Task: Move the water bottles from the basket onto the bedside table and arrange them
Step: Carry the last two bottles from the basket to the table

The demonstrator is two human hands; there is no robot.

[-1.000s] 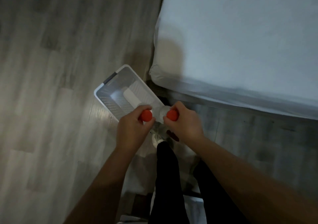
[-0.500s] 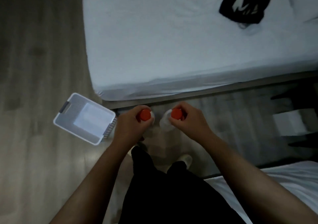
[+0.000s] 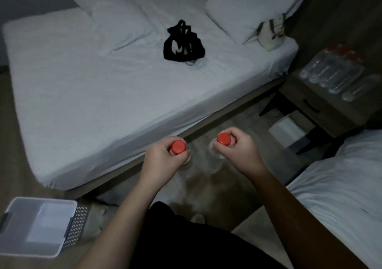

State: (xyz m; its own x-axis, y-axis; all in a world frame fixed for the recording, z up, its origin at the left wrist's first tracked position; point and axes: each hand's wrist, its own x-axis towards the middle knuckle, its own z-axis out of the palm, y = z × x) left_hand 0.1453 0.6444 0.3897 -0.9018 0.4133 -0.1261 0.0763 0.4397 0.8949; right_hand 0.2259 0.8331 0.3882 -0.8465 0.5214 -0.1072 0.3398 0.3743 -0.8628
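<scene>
My left hand (image 3: 163,161) grips the neck of a clear water bottle with a red cap (image 3: 178,147), hanging upright over the floor. My right hand (image 3: 237,151) holds a second clear water bottle by its red cap (image 3: 223,139) in the same way. The white plastic basket (image 3: 12,246) sits on the floor at the lower left, and I see no bottles in it. At the far right stands the wooden bedside table (image 3: 322,107), with several clear red-capped bottles (image 3: 334,73) in a row on its top.
A white bed (image 3: 103,86) with two pillows, a black bag (image 3: 183,44) and a beige bag (image 3: 271,30) fills the upper view. A second white bed (image 3: 347,184) is at the right edge. A narrow floor aisle runs between them toward the bedside table.
The view has swung up and right from the basket to the bed and bedside table. Both hands still carry the bottles, now further apart. The basket has slid to the lower left corner.
</scene>
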